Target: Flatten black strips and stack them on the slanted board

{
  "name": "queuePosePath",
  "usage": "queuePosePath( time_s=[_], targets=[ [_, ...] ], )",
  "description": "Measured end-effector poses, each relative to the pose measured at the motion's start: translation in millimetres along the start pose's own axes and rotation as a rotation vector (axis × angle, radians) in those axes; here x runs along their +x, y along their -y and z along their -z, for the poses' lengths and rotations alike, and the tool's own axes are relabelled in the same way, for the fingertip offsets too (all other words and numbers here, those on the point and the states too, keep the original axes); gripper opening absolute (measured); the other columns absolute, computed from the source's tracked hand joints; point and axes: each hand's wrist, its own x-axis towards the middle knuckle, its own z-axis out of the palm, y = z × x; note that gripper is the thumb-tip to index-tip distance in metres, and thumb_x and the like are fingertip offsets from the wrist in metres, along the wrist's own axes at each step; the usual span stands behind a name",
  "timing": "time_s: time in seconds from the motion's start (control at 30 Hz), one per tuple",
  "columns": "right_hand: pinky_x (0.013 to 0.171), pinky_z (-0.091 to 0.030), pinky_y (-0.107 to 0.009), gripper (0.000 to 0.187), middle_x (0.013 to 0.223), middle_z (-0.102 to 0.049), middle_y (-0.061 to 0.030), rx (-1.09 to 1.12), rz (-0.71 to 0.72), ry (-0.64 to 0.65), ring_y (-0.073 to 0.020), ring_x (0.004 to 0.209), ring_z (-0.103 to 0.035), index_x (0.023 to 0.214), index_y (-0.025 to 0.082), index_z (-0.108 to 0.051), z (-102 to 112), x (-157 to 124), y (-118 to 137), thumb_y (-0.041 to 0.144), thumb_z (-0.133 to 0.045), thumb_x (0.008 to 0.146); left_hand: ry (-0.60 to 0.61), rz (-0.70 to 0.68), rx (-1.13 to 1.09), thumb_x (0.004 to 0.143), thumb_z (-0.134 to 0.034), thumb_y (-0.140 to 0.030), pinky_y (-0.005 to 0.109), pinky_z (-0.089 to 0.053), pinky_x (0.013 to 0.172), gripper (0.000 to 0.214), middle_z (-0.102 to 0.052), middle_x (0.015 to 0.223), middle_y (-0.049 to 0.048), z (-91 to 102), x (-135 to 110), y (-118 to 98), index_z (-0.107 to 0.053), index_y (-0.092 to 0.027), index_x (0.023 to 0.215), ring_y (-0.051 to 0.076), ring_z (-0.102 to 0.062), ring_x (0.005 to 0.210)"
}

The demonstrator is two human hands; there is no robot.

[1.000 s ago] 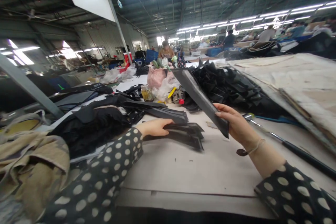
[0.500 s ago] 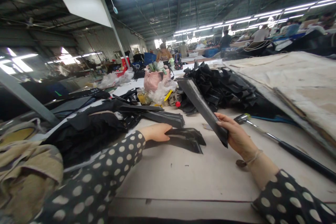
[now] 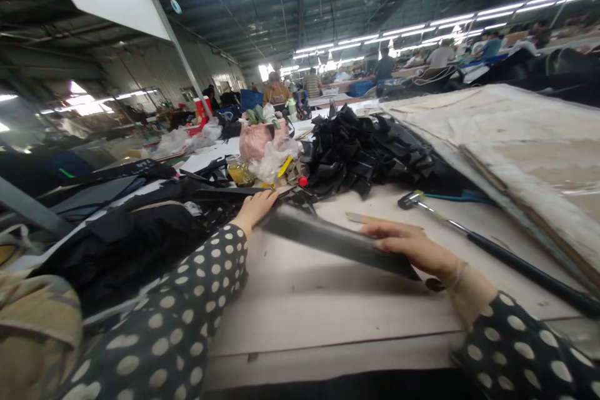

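A long dark grey strip (image 3: 328,239) lies almost flat over the worktable (image 3: 328,319), stretched between my two hands. My right hand (image 3: 412,249) holds its near end, fingers laid along the top and thumb hidden under it. My left hand (image 3: 257,206) rests on the strip's far end, next to a stack of black pieces (image 3: 220,195). Both sleeves are dark with pale dots.
A heap of folded black pieces (image 3: 370,153) sits behind the strip. A hammer (image 3: 473,237) with a long black handle lies to the right, beside a thick pale board stack (image 3: 515,150). Black fabric (image 3: 126,244) piles at left. A pink bag, jar and plastic clutter (image 3: 262,150) stand behind; people work far off.
My right hand has swung the strip down from upright to nearly flat on the table. My left hand left the small black stack and reached forward to the strip's far end.
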Motion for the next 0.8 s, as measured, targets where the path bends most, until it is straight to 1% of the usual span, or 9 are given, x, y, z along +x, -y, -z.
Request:
queuePosePath(
  time_s=[0.1, 0.17, 0.23, 0.33, 0.43, 0.53, 0.57, 0.67, 0.8],
  targets=[
    [0.079, -0.043, -0.031, 0.030, 0.094, -0.064, -0.0009, -0.334, -0.031, 0.174, -0.0197, 0.087, -0.056, 0.099, 0.024, -0.065, 8, -21, -5, 0.024, -0.051, 0.072, -0.198, 0.026, -0.070, 0.076, -0.042, -0.011, 0.045, -0.028, 0.097, 0.054, -0.036, 0.133, 0.0122, -7.1, -18, -13, -0.033, -0.019, 0.129, 0.027, -0.033, 0.120],
    [0.082, -0.042, -0.034, 0.031, 0.094, -0.064, -0.0018, -0.521, 0.012, 0.164, -0.0202, 0.087, -0.056, 0.099, 0.025, -0.065, 10, -32, -6, 0.023, -0.048, 0.073, -0.304, -0.048, -0.230, 0.080, -0.040, -0.015, 0.041, -0.030, 0.098, 0.043, -0.043, 0.126, 0.0094, -6.5, -30, -30, -0.041, -0.020, 0.123, 0.024, -0.037, 0.116],
    [0.084, -0.041, -0.034, 0.031, 0.095, -0.063, -0.0038, -0.665, 0.072, 0.127, -0.0204, 0.087, -0.056, 0.099, 0.025, -0.066, 9, -38, -4, 0.024, -0.047, 0.074, -0.277, -0.206, -0.438, 0.083, -0.040, -0.022, 0.036, -0.034, 0.096, 0.033, -0.049, 0.118, 0.0075, -5.3, -43, -53, -0.048, -0.021, 0.116, 0.020, -0.043, 0.110],
    [0.085, -0.041, -0.035, 0.030, 0.097, -0.062, -0.0062, -0.775, 0.135, 0.117, -0.0206, 0.087, -0.057, 0.099, 0.024, -0.067, 8, -40, 0, 0.030, -0.045, 0.079, -0.137, -0.408, -0.632, 0.083, -0.045, -0.028, 0.032, -0.035, 0.097, 0.032, -0.050, 0.118, 0.0064, -7.9, -60, -90, -0.051, -0.021, 0.113, 0.018, -0.044, 0.110],
    [0.090, -0.038, -0.036, 0.032, 0.105, -0.060, -0.0057, -0.813, 0.152, -0.030, -0.0220, 0.096, -0.054, 0.101, 0.024, -0.065, 24, -44, -1, 0.037, -0.043, 0.081, -0.083, -0.404, -0.695, 0.081, -0.049, -0.028, 0.033, -0.036, 0.096, 0.031, -0.052, 0.116, 0.0061, -15.2, -69, -113, -0.053, -0.022, 0.112, 0.019, -0.045, 0.107],
    [0.092, -0.034, -0.039, 0.033, 0.107, -0.059, -0.0080, -0.962, 0.095, -0.331, -0.0259, 0.100, -0.052, 0.104, 0.022, -0.063, 61, -59, -14, 0.037, -0.046, 0.080, -0.082, -0.361, -0.726, 0.081, -0.050, -0.028, 0.034, -0.038, 0.093, 0.030, -0.053, 0.112, 0.0060, -21.1, -70, -118, -0.054, -0.023, 0.111, 0.019, -0.047, 0.103],
    [0.092, -0.033, -0.041, 0.034, 0.109, -0.059, -0.0105, -1.048, 0.050, -0.391, -0.0279, 0.101, -0.051, 0.105, 0.020, -0.062, 75, -66, -21, 0.035, -0.047, 0.079, -0.086, -0.360, -0.734, 0.081, -0.050, -0.028, 0.034, -0.038, 0.092, 0.030, -0.054, 0.110, 0.0059, -22.2, -70, -118, -0.054, -0.023, 0.110, 0.019, -0.047, 0.103],
    [0.084, -0.036, -0.043, 0.036, 0.099, -0.060, -0.0196, -1.286, -0.149, -0.420, -0.0319, 0.090, -0.055, 0.106, 0.010, -0.059, 103, -85, -46, 0.026, -0.046, 0.077, -0.105, -0.378, -0.741, 0.082, -0.049, -0.028, 0.032, -0.038, 0.091, 0.028, -0.055, 0.106, 0.0051, -24.2, -69, -116, -0.055, -0.022, 0.108, 0.018, -0.047, 0.100],
    [0.077, -0.039, -0.040, 0.038, 0.086, -0.060, -0.0195, -1.366, -0.243, -0.381, -0.0301, 0.082, -0.057, 0.110, 0.006, -0.054, 107, -92, -59, 0.021, -0.041, 0.077, -0.145, -0.397, -0.715, 0.083, -0.048, -0.029, 0.032, -0.037, 0.090, 0.029, -0.054, 0.106, 0.0052, -27.3, -69, -116, -0.055, -0.023, 0.110, 0.018, -0.047, 0.099]
  ],
)
